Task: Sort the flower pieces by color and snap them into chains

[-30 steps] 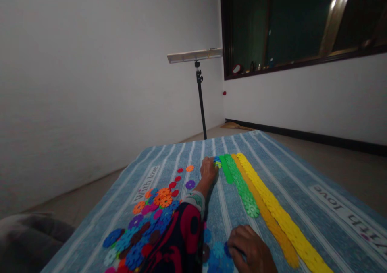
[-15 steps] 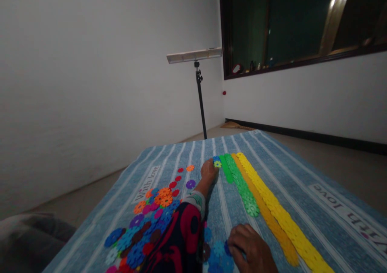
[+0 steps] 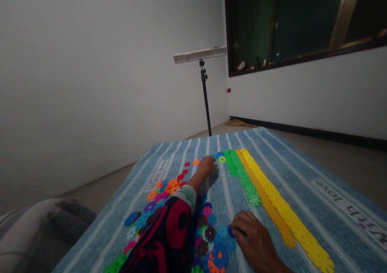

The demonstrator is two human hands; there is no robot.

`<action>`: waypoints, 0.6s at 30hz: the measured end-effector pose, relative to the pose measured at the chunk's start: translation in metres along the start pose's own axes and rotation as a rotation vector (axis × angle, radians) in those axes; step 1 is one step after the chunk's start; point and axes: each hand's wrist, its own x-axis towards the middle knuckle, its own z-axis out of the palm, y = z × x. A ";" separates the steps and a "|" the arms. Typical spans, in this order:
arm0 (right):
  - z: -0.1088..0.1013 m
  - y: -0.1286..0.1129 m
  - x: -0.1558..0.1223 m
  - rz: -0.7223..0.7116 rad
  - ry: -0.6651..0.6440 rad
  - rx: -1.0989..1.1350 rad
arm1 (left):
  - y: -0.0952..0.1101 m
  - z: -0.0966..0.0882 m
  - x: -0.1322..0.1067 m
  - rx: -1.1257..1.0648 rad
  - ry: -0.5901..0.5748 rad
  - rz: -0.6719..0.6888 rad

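My left hand (image 3: 208, 166) reaches far over the cloth, fingers curled together. What they hold, if anything, is hidden. Just beyond its fingertips lie a blue plastic snowflake disc (image 3: 220, 154) and a yellow-green disc (image 3: 222, 160). My right hand (image 3: 254, 238) rests low near the front, fingers bent, with a dark blue disc (image 3: 230, 231) at its thumb and fingertips. Light blue discs (image 3: 223, 231) lie left of it. Rows of overlapping discs run away from me: short bright green (image 3: 231, 166), longer green (image 3: 244, 180), orange (image 3: 272, 208) and yellow (image 3: 281, 200).
Mixed discs (image 3: 172, 185) lie in a pile left of my sleeve, which covers part of it. Several red discs (image 3: 185, 171) and an orange disc (image 3: 196, 162) lie farther up. Striped blue cloth (image 3: 302, 184) covers the table. A lamp stand (image 3: 206, 100) rises behind.
My left hand has drawn back leftwards from the blue and yellow-green discs. My right hand keeps its place by the dark blue disc. The camera view has shifted slightly.
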 end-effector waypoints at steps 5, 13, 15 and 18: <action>-0.008 -0.003 0.001 0.039 -0.033 0.036 | -0.019 -0.026 -0.040 0.001 -0.140 0.098; -0.020 -0.005 0.000 0.041 -0.029 0.041 | -0.040 -0.039 -0.106 -0.087 -0.333 0.166; -0.021 -0.005 0.000 0.040 -0.030 0.039 | -0.042 -0.041 -0.117 -0.112 -0.376 0.195; -0.021 -0.004 0.000 0.032 -0.024 0.037 | -0.041 -0.046 -0.132 -0.144 -0.401 0.205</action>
